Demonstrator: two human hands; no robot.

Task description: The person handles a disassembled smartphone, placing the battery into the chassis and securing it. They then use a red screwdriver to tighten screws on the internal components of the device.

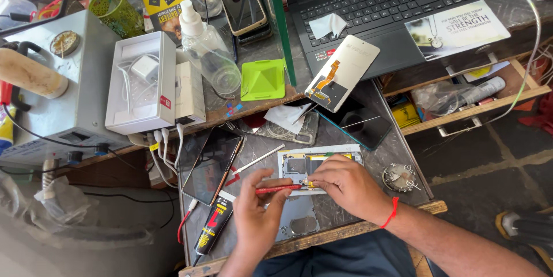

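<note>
An opened phone body [299, 164] with its insides exposed lies flat on the grey worktop. My left hand [256, 210] grips a thin red-handled tool [277, 188], held level with its tip pointing right into the phone. My right hand [345, 185] rests on the phone's right part, fingers pressing near the tool tip; a red thread circles its wrist. A detached back cover [296, 213] lies just below the phone, between my hands.
A dark phone screen [210, 164], a black glue tube [213, 228] and a white stick [257, 159] lie left. A replacement display [342, 73] leans by the laptop [380, 6]. An open drawer [466, 101] sits right; a white box [142, 84] and spray bottle [207, 46] lie behind.
</note>
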